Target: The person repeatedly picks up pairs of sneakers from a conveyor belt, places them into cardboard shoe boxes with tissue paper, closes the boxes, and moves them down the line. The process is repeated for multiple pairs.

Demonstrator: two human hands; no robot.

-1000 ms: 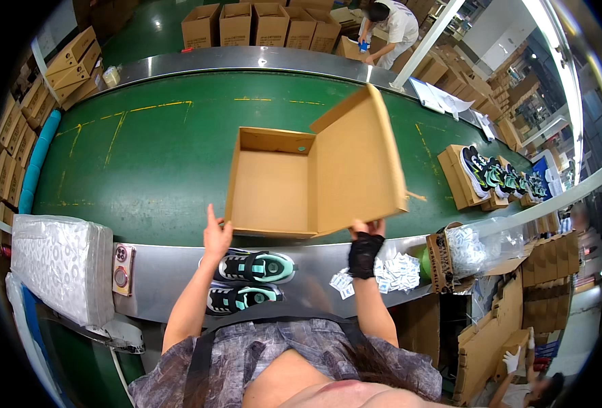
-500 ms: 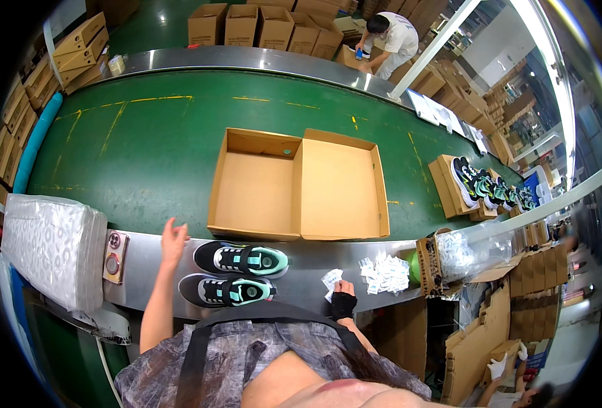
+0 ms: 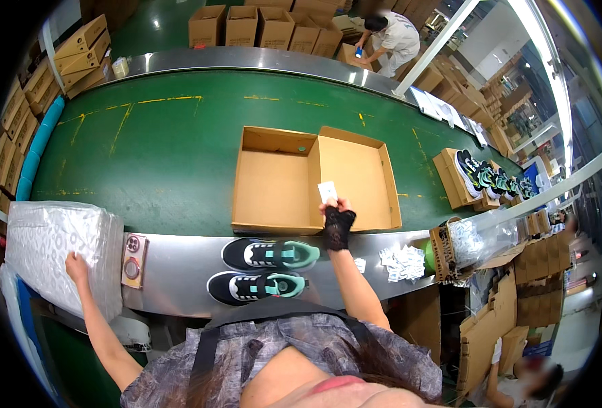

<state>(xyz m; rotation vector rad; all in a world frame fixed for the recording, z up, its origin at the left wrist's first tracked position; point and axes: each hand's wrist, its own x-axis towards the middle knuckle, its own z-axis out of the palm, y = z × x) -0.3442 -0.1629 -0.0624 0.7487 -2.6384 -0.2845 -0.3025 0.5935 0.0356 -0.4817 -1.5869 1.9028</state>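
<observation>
On the green conveyor (image 3: 145,163), beyond the tabletop (image 3: 179,272), lies an open box (image 3: 274,177); nearer are a plastic-wrapped stack (image 3: 60,228) and a carton (image 3: 442,255) of white packets (image 3: 465,246). The left hand (image 3: 77,266), fingers curled, has moved to the stack; the right hand (image 3: 338,217), lifted from the tabletop, pinches one packet (image 3: 327,192) over the box.

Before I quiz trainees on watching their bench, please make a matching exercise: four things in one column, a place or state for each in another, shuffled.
1. right hand
2. left hand
3. two shoes
4. cardboard box

A. side by side on the metal ledge
B. open on the green surface
C. holding a small white packet
D. at the plastic-wrapped stack

Pairs: 1-C, 2-D, 3-A, 4-B
</observation>
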